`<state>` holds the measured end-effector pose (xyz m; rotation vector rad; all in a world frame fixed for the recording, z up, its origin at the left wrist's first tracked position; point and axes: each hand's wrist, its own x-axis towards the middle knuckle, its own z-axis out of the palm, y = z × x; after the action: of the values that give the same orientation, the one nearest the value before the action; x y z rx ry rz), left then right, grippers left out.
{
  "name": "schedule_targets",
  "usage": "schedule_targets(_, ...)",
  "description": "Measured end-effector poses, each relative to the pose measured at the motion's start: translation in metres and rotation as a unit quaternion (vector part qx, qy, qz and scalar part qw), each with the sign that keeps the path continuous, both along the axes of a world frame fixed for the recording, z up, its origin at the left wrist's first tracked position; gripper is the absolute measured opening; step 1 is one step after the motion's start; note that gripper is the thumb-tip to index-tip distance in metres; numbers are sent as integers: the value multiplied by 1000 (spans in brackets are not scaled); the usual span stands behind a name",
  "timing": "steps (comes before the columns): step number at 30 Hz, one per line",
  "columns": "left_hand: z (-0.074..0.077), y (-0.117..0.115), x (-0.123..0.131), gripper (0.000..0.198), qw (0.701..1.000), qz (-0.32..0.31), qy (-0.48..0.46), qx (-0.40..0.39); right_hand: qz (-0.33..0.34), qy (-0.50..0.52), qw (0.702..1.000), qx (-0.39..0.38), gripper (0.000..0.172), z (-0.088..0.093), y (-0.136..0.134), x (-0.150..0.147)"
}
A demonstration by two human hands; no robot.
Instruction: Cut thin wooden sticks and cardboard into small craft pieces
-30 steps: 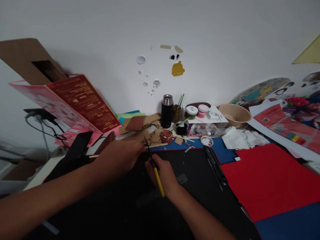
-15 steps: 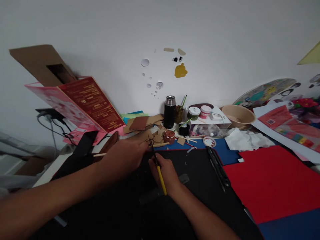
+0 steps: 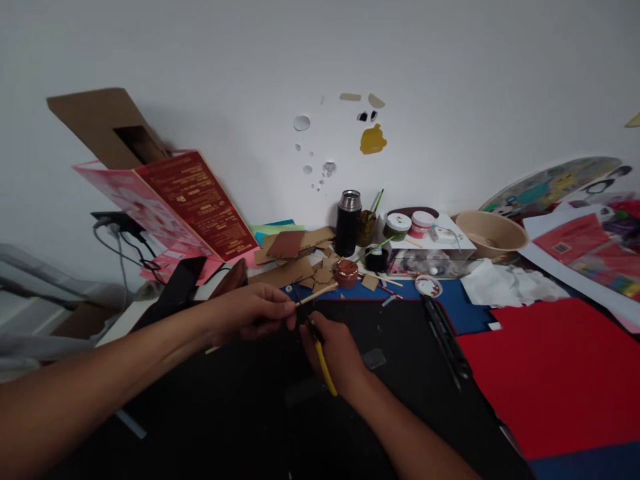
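Note:
A thin wooden stick (image 3: 320, 293) is pinched in my left hand (image 3: 265, 312), its right end sticking out past the fingertips and a short bit of the other end showing below the wrist. Curled around yellow-handled pliers (image 3: 326, 367), my right hand (image 3: 336, 350) holds them with their slim dark jaws pointing up and away. The jaws meet the stick just right of my left fingertips. Whether they are closed on it I cannot tell. Both hands are over a black mat (image 3: 225, 413).
Cardboard scraps (image 3: 287, 273), a brown paint jar (image 3: 347, 273) and a black flask (image 3: 349, 227) stand behind the hands. A black-handled cutter (image 3: 445, 337) lies right, beside red sheets (image 3: 550, 373). A pink-and-red folder (image 3: 200, 207) leans at left.
The view has swung slightly left. My left hand has turned so its fingers now show, holding the stick closer to the pliers' jaws. My right hand keeps its hold on the pliers.

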<state>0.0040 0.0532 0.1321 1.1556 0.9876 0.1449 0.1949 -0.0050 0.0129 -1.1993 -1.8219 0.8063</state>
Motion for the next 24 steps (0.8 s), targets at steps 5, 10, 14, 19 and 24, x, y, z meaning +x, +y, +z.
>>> schedule_targets(5, -10, 1, -10, 45, 994, -17, -57, -89, 16, -16, 1000, -8, 15, 3, -3, 2)
schedule_targets(10, -3, 5, -6, 47, 999, -37, 6, 23, 7, 1, 1000, -8, 14, 6, -1, 2)
schedule_targets(14, 13, 0, 10, 39, 933, -71, 150, 318, -14, 22, 999, -18, 16, 3, 2, 1)
schedule_targets(19, 12, -19, 29, 26, 661, -149, 398, 618, -37, 47, 998, -34, 21, 2, 6, 2)
schedule_targets(24, 8, -30, 37, 33, 504, -231, 443, 705, -32, 66, 996, -45, 23, 3, 7, 5)
